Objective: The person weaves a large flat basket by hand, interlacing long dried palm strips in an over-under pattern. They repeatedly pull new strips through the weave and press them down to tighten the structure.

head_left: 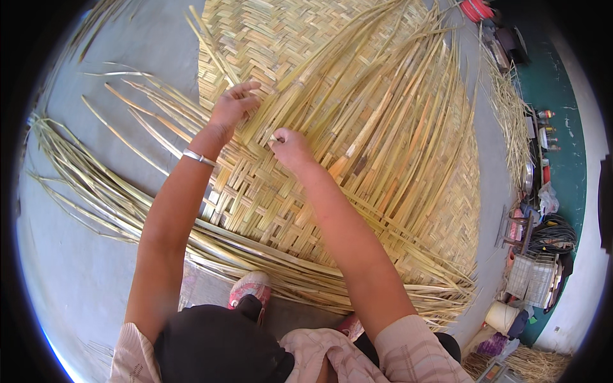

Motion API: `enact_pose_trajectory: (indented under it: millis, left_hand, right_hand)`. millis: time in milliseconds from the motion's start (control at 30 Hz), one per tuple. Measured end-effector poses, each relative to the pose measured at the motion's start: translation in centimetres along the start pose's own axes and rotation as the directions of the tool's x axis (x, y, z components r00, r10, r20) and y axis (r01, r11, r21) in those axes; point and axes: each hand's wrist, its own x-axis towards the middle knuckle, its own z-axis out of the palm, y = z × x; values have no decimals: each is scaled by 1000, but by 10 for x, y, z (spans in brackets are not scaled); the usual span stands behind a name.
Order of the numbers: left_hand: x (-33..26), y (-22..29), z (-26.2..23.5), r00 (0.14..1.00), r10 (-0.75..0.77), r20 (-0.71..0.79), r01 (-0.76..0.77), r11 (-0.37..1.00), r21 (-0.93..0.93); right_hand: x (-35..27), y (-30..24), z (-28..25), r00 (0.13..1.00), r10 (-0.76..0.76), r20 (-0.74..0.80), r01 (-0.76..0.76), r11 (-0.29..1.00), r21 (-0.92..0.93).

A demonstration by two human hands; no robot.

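Note:
A mat of flat, pale yellow-green plant strips is half woven in front of me; its woven part shows a chequered pattern. My left hand is over the mat's left side, its fingers partly stretched and apart, next to a few raised strips that run up and left from it. Closer to me and to the right, my right hand is closed in a pinch on the pale end of a strip. Many loose long strips fan out over the mat beyond my right hand.
Long strip ends spread over the grey floor at the left. More strips run along the mat's near edge, by my shoe. Along the right wall lie a coil of black cable, a wire rack and a pale bucket.

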Motion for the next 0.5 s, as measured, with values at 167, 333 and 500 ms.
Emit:
enact_pose_trajectory:
  millis: [167,333,500]
  left_hand:
    - [-11,4,-21,961,185,-204,-94,917,388]
    - [-37,-3,-20,884,414,-218,-27,510,860]
    - [-49,6,-22,938,246,-245,160,319,934]
  right_hand:
    - [4,4,1,1000,-9,17,8,999,38]
    - [-20,0,3,1000,7,-29,2,950,312]
    - [-64,14,9,890,-348,-295,344,936,-67]
